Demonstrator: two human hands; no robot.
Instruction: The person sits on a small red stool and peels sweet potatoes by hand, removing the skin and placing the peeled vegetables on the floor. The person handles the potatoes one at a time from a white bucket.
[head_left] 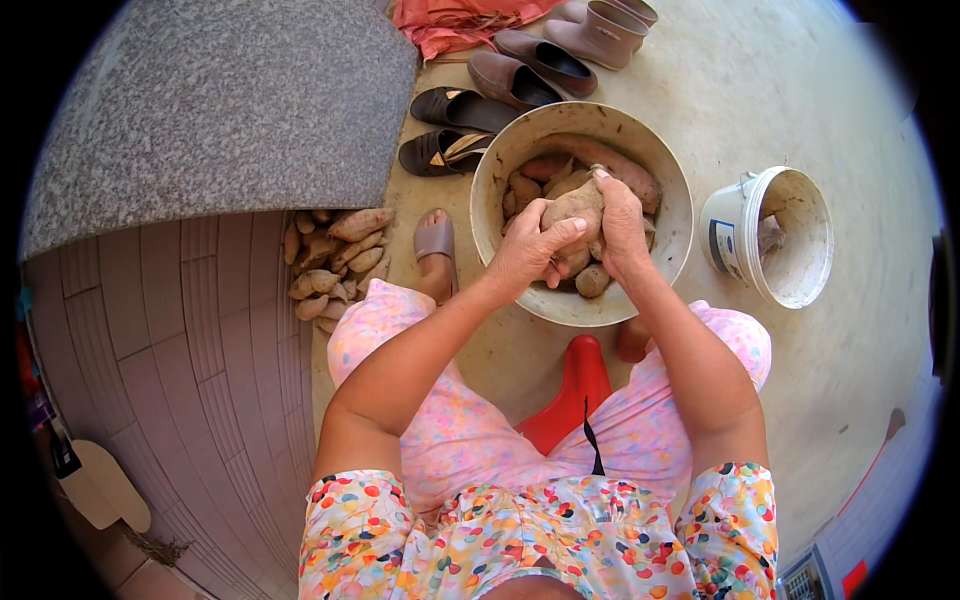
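I count one person (545,510) and two hands, one left hand (530,243) and one right hand (622,225), sharing one potato (573,207). One tub (676,232) has at least six more potatoes (592,281) in it, too overlapped for an exact tally; one bucket (806,245) has one lump (770,236). One heap (337,265) runs to at least ten, the undermost hidden. Unworn footwear comes to six pieces: two black shoes (424,155), two brown loafers (494,75), two boots (597,38). One worn sandal (434,238) shows. Then one red sheet (450,25), one grey slab (230,110) and one cream board (98,483).
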